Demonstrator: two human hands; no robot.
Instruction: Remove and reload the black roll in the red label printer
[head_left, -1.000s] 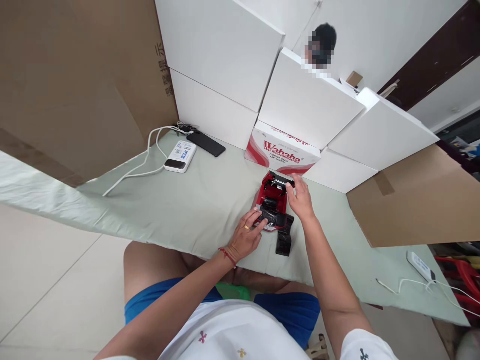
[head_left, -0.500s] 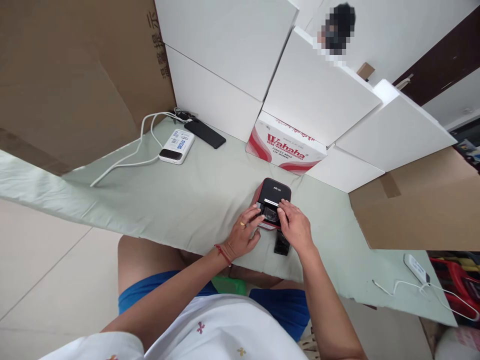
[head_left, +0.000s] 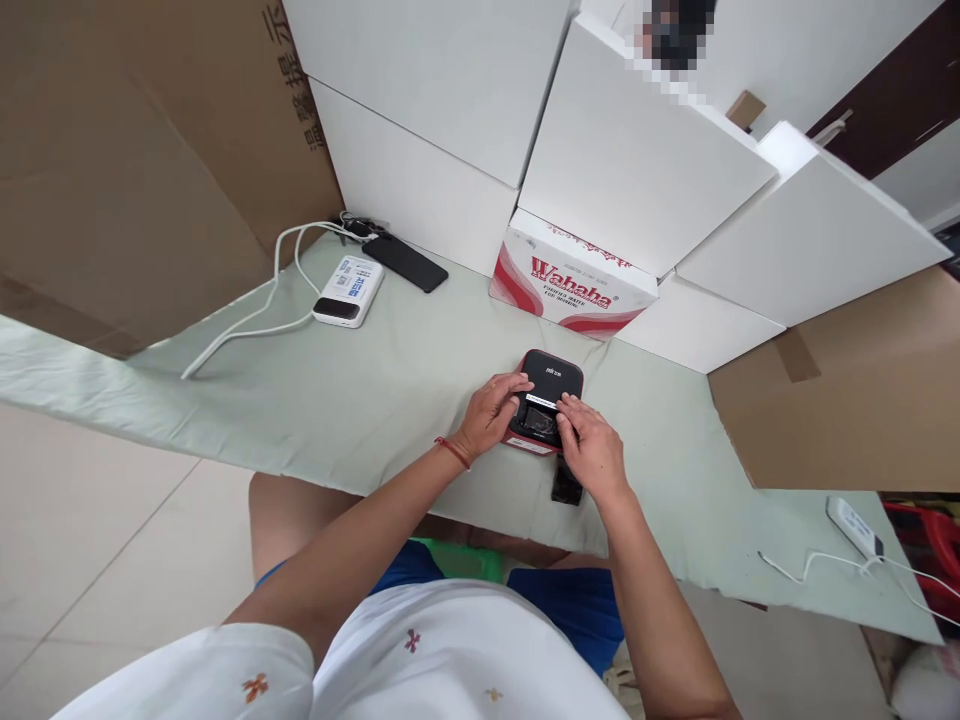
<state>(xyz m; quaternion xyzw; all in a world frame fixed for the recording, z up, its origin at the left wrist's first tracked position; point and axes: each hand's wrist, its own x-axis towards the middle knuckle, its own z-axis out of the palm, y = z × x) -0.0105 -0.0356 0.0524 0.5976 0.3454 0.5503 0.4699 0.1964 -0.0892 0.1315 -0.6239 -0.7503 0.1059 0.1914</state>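
Observation:
A small boxy device [head_left: 551,372], black on top with red sides, lies on the cloth-covered table in front of me. Across its top runs a white label strip, and below that is a dark glossy panel. My left hand [head_left: 489,412] is curled against the device's left side, thumb and fingers at its upper edge. On the other side, my right hand [head_left: 592,445] grips the right edge with bent fingers reaching over the top. A flat black piece [head_left: 566,482] lies on the cloth just below the device, partly beside my right hand; its kind is unclear.
A red-and-white Wahaha carton [head_left: 574,283] stands behind the device against white panels [head_left: 637,140]. To the left lie a white power bank [head_left: 349,292], a black phone [head_left: 406,262] and a white cable. Cardboard walls [head_left: 840,390] flank the table; another white device [head_left: 853,527] sits right.
My left hand has shifted up along the device's left side, away from the dark panel's lower edge. My right hand stays at the right edge. The camera view has moved slightly.

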